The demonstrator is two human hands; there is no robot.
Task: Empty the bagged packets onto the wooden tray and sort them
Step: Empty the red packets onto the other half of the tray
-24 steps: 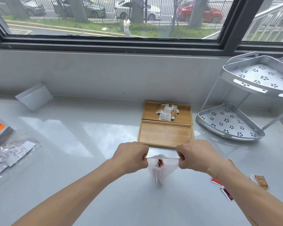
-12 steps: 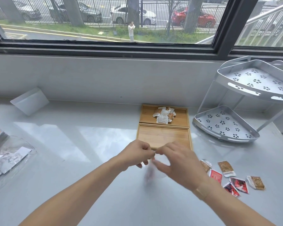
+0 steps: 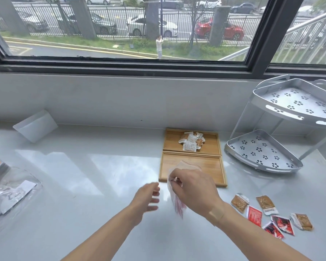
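Observation:
My right hand [image 3: 194,191] pinches a small clear bag [image 3: 174,196] holding red packets, just in front of the wooden tray [image 3: 211,166]. The bag is blurred and hangs over the counter by the tray's near edge. My left hand [image 3: 148,196] is off the bag, fingers apart, a little to its left. The tray has two compartments: the far one holds a pile of white and brown packets [image 3: 191,141], the near one is bare apart from the bag's top edge over it. Several loose red and brown packets [image 3: 267,213] lie on the counter to the right.
A two-tier silver corner rack [image 3: 262,151] stands right of the tray. Clear bags with silver sachets and an orange item [image 3: 6,187] lie at the left edge. A white folded card [image 3: 35,126] leans at the back left. The wall and window run behind.
Both hands were gripping the bag's top and pulling it apart. Now my left hand has let go and moved left, while my right hand carries the bag toward the tray.

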